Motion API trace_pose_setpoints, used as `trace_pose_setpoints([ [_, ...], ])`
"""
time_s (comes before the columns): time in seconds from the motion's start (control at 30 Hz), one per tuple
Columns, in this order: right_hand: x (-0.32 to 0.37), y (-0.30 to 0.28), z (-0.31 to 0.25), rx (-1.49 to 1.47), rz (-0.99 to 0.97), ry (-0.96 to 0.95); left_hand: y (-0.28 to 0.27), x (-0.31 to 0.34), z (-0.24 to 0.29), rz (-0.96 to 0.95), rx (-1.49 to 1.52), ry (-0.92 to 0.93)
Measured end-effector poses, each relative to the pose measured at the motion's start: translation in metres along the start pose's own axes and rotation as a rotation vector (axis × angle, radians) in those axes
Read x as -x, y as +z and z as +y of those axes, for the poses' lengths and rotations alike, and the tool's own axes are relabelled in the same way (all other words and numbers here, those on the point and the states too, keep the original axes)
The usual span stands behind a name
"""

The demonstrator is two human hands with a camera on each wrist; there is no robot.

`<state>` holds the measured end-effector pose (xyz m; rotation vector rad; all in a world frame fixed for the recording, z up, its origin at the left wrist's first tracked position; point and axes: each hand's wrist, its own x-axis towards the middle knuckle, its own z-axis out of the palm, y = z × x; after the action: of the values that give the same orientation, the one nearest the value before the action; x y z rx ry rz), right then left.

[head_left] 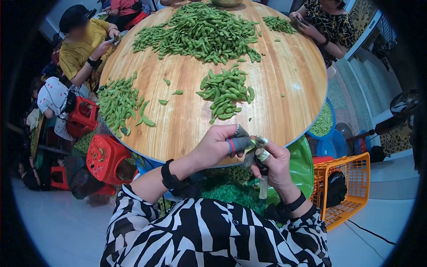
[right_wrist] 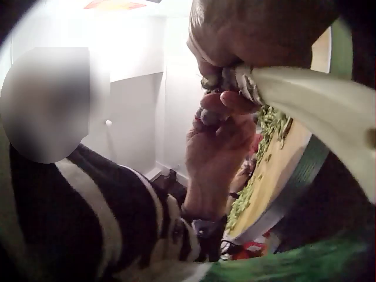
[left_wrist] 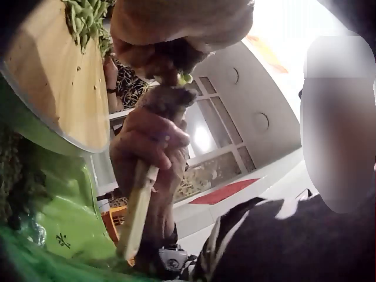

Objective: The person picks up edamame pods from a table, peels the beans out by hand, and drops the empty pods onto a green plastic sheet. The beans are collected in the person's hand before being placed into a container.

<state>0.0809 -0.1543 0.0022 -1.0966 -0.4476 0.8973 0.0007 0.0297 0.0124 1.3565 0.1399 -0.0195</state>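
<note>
Just past the table's near edge, the left hand (head_left: 215, 144) and right hand (head_left: 276, 165) meet fingertip to fingertip. Dark covers wrap the left fingertips, with a red band around one. A green soybean pod (head_left: 252, 143), mostly hidden by fingers, is pinched in the left hand. The right hand, with pale wraps on its thumb and finger, grips a tool by its long pale handle (left_wrist: 139, 211); that handle (right_wrist: 311, 100) also crosses the right wrist view. The tool's working end is hidden among the fingers. Beyond the hands lies a small heap of pods (head_left: 226, 92).
A big pod pile (head_left: 200, 33) covers the far part of the round wooden table (head_left: 178, 120), with another heap (head_left: 118, 104) at left. Two people sit across. Red stools (head_left: 104, 158) stand left; a green bag (head_left: 302, 167), an orange crate (head_left: 342, 191) and a tub of shelled beans (head_left: 322, 122) are right.
</note>
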Motion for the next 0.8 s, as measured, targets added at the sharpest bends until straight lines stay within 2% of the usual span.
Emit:
trace_pose_setpoints([
  [0.07,0.0,-0.004,-0.001,0.09,0.015,-0.003,0.001,0.002,-0.001,-0.002,-0.072,-0.015],
  [0.13,-0.001,-0.005,-0.003,0.181,0.033,-0.01,0.002,0.002,-0.004,-0.065,0.075,-0.128],
  [0.17,-0.002,-0.005,-0.006,0.236,0.04,0.003,0.002,0.002,-0.004,-0.067,0.074,-0.129],
  [0.23,-0.003,-0.005,-0.008,0.291,0.043,0.02,0.002,0.003,-0.004,-0.073,0.238,-0.302],
  [0.27,-0.004,-0.006,-0.009,0.299,0.004,0.002,0.001,0.004,-0.005,-0.07,0.239,-0.301],
  [0.33,-0.005,-0.008,-0.01,0.308,-0.039,-0.019,0.001,0.005,-0.009,-0.127,0.447,-0.374],
  [0.5,-0.005,-0.011,-0.008,0.473,-0.111,-0.114,0.008,0.007,-0.011,-0.107,0.44,-0.376],
  [0.63,-0.004,-0.01,-0.01,0.485,-0.133,-0.116,0.01,0.008,-0.018,-0.09,0.401,-0.342],
  [0.8,-0.005,-0.008,-0.02,0.43,-0.182,0.131,0.01,0.014,-0.013,-0.065,0.318,-0.379],
])
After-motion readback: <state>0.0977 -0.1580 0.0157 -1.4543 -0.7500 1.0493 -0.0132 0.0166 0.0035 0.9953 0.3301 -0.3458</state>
